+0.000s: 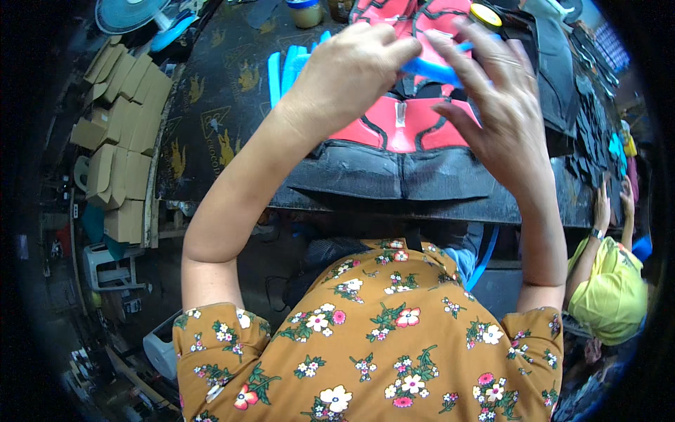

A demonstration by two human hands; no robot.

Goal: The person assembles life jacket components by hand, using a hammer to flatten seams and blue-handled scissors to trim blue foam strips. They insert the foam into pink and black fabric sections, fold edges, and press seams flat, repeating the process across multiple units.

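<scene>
My left hand (pixel 355 74) is closed, its thumb and fingers pinching a bright blue strip (pixel 432 71) that bends toward the right. At the strip's other end is my right hand (pixel 503 98), its fingers stretched and spread, its thumb apart; motion blurs the fingertips, and whether they touch the strip is hard to see. Below both hands lie red panels with black trim (pixel 394 125), joined to a black sheet-like piece (pixel 394 176) at the table's near edge. Several more blue strips (pixel 283 74) lie beside my left wrist, partly hidden by it.
A dark table (pixel 204 133) spans the front. Jars (pixel 305 13) and a yellow lid (pixel 486 17) stand at its far side. Folded cardboard boxes (pixel 126 165) line the left. Black cut pieces (pixel 594 141) lie right, where another person in yellow (pixel 608 288) works.
</scene>
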